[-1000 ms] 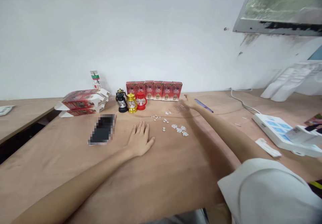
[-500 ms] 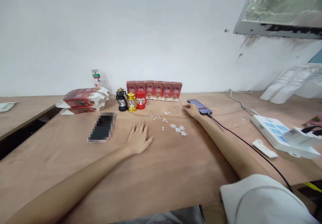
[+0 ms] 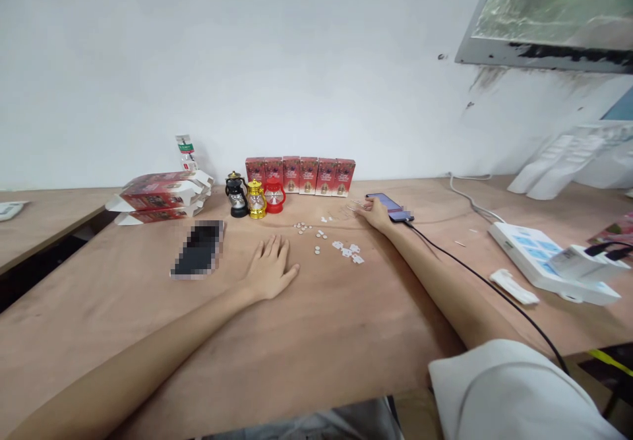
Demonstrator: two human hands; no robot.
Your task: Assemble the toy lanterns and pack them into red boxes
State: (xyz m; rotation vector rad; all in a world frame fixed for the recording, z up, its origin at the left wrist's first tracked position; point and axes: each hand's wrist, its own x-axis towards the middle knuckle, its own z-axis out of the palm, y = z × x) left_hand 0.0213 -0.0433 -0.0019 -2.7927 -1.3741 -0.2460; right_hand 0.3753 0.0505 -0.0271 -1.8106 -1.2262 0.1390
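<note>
My left hand [image 3: 270, 268] lies flat on the wooden table, palm down and fingers spread, holding nothing. To its right are several small round white discs [image 3: 317, 250] and several flat white cut-out pieces [image 3: 347, 249]. Farther off, my right hand [image 3: 374, 214] rests beside a phone [image 3: 390, 206] with a black cable plugged into it. Its fingers are closed around thin, pale prongs or strips [image 3: 354, 206], too small to make out. Small lanterns in black [image 3: 237, 197], gold [image 3: 256, 201] and red [image 3: 274, 196] stand beyond my left hand.
Red printed boxes [image 3: 308, 176] stand in a row by the wall. Flattened boxes [image 3: 161, 192] are stacked at left, behind a dark, pixelated phone-like slab [image 3: 198, 249]. At right are a white power strip [image 3: 531, 252], a black cable [image 3: 475, 270] and a white strip-like piece [image 3: 514, 287].
The whole view has shifted slightly. Thin prongs or strips now show more clearly at my right fingertips. My left hand stays flat in the same place on the table.
</note>
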